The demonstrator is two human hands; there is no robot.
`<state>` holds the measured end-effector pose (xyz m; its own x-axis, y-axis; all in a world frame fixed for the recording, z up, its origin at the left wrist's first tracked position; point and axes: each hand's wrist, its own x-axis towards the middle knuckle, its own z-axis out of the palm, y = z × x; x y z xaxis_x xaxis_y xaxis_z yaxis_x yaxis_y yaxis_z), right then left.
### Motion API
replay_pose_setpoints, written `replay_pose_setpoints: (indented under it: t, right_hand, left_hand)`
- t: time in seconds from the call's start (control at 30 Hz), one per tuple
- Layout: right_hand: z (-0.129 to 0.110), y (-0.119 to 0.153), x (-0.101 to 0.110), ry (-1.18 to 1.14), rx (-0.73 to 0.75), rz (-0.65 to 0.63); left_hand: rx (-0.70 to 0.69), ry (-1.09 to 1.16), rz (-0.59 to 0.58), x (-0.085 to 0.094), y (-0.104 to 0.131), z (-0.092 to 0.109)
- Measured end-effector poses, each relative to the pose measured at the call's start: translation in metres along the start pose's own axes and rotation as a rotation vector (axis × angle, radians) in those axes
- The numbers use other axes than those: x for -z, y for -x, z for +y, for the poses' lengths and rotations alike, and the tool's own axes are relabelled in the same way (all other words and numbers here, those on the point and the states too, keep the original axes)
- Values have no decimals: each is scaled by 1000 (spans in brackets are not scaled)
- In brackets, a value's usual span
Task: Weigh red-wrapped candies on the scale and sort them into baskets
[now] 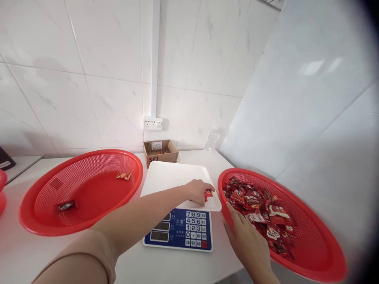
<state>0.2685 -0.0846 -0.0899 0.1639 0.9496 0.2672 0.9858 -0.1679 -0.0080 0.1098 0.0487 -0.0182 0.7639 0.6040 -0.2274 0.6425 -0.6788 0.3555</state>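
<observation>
My left hand (199, 191) reaches over the white weighing tray (174, 175) of a digital scale, its fingers curled on a small red snack packet (208, 193) near the tray's right edge. Below the tray is the scale's blue keypad panel (180, 228). My right hand (244, 236) grips the near left rim of a red plastic basket (319, 252), with the thumb outside. That basket is tilted and holds many red wrapped snack packets (254, 199), heaped toward its left side.
Another red basket (83, 154) stands at left with a small orange-red packet (123, 176) and a dark packet (66, 205) in it. Behind the scale sits an open cardboard box (161, 152). A clear plastic container (211, 141) stands by the wall, below a socket (153, 124).
</observation>
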Motion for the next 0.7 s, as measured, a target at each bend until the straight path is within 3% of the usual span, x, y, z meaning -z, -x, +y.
replay_pose_setpoints:
  t: [0.5,0.7]
  right_hand:
    - [3,3,-5,15,26,44]
    - [2,2,-5,27,28,49]
  left_hand:
    - [129,-54,-5,3,8,4]
    - [130,-41,-65,20,12,4]
